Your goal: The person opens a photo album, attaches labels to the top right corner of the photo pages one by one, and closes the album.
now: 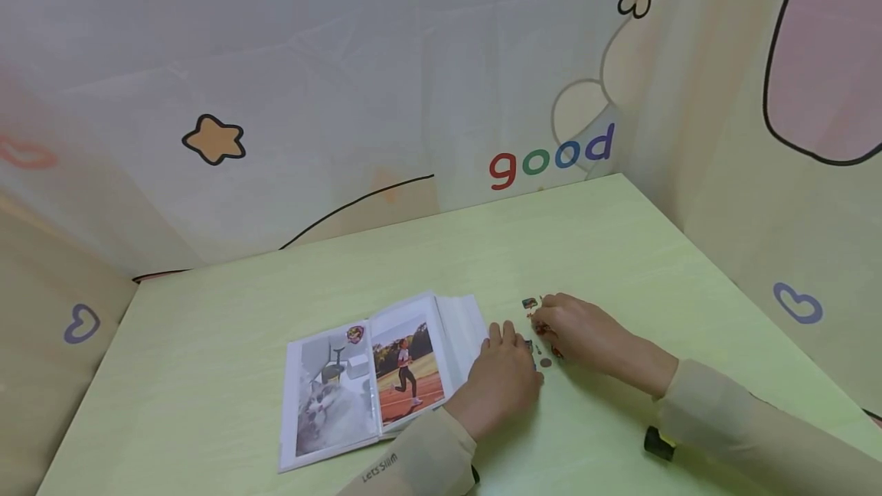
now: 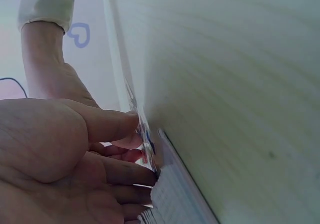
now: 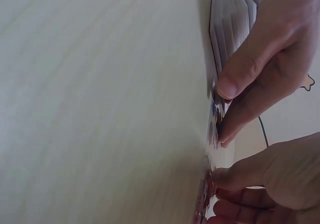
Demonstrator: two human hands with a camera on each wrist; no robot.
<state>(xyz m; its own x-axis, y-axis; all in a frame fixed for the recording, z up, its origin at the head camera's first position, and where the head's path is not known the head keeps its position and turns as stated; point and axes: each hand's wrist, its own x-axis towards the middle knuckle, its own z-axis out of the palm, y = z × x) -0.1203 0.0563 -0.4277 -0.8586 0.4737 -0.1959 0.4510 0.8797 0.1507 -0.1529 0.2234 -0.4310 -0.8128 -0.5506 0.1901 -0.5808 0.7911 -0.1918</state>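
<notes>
Both hands on a sticker sheet beside an open photo album.
Left hand (image 1: 501, 380) lies flat, fingers straight and together, pressing the sticker sheet (image 1: 540, 327) against the green table (image 1: 620, 251), just right of the photo album (image 1: 372, 373). Right hand (image 1: 575, 331) pinches a sticker at the sheet's far side, fingertips curled. Patterned curtain (image 1: 413, 83) hangs behind.

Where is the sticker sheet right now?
In the head view, the sticker sheet lies flat on the green table, just right of the open photo album, under the fingers of the left hand and right hand.
</notes>
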